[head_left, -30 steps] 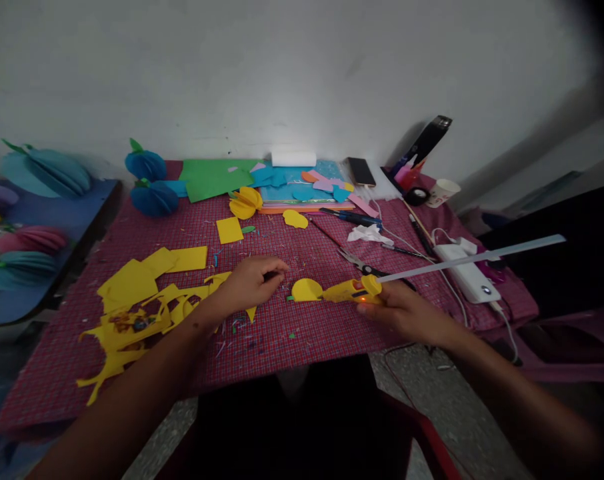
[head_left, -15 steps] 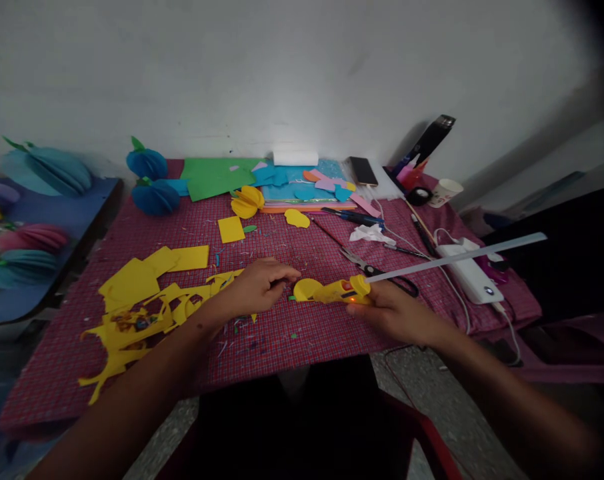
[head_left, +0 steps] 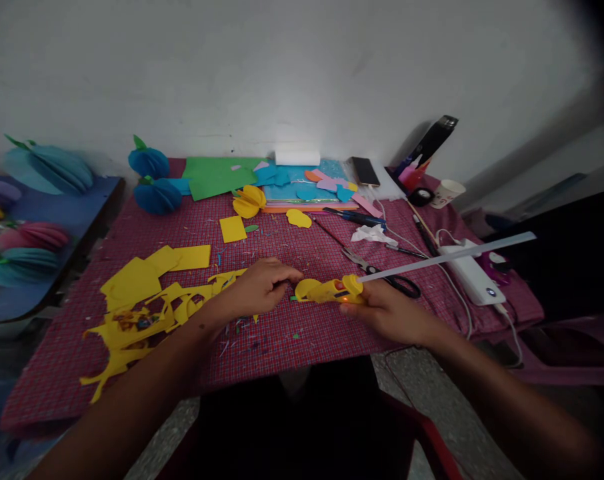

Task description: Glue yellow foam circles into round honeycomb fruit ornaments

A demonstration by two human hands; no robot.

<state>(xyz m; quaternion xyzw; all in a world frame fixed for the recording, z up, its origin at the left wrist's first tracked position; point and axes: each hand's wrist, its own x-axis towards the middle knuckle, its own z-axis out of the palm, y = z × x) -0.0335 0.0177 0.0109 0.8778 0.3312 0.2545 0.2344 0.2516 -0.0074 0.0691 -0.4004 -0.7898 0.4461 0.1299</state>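
Observation:
My right hand (head_left: 395, 312) is wrapped round a yellow hot glue gun (head_left: 332, 291). A long translucent glue stick (head_left: 452, 257) juts from its back end, and a small orange light glows on its side. The gun's nose lies against a round yellow paper piece (head_left: 307, 287), partly covering it. A bit of green (head_left: 294, 298) shows at the lower left of that piece. My left hand (head_left: 265, 285) has its fingers curled, the fingertips at the upper left edge of the round piece. Yellow paper offcuts (head_left: 182, 307) lie beside and under my left wrist.
Scissors (head_left: 403, 285) lie behind the gun. Yellow sheets (head_left: 132, 283) rest at left, with blue paper balls (head_left: 157, 196) and a yellow one (head_left: 249, 201) farther back. A white power bank (head_left: 475, 277) with cables, a phone (head_left: 365, 171) and a paper cup (head_left: 448, 193) are at right.
The glue gun and my right hand have shifted slightly left over the round yellow piece. My left hand stays at its edge. The whole view has drifted a little.

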